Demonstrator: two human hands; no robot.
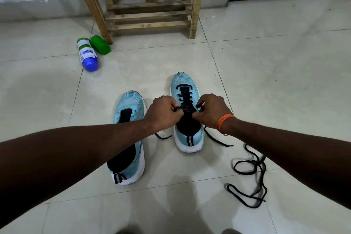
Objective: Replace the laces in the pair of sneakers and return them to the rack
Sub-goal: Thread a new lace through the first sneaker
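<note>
Hands: left hand (pixel 163 112) and right hand (pixel 210 111) are both curled, each pinching the black lace (pixel 185 98) near the top eyelets, one per side, so I can draw it even.
Laced sneaker (pixel 183 82): on the floor, toe toward the rack and heel to me. The lace ends trail out on both sides.
Unlaced sneaker (pixel 131 103): just beside it on the left, eyelets bare.
Spare lace (pixel 248 173): a loose heap on the floor to the right, kept near for that second sneaker, I judge.
Rack (pixel 150 15): wooden, well ahead, with neither sneaker on it.
</note>
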